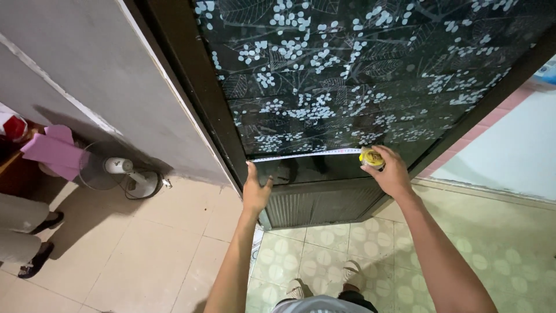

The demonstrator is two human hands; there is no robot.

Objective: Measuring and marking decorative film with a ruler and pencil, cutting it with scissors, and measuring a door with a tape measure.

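Two hands stretch a tape measure [307, 153] across the door [347, 75] — right fingers [387, 155] clamped on its case, left fingers [252, 173] pinning its end.

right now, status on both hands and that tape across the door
Left hand pins white tape blade end to dark patterned glass door. Right hand grips yellow tape measure case. Nothing blocking.

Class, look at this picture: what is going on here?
A person stretches a tape measure across a dark door with a leaf-and-berry pattern. The left hand pins the tape's free end at the door's left edge; the right hand holds the yellow case near the right edge. A fan stands on the floor to the left.
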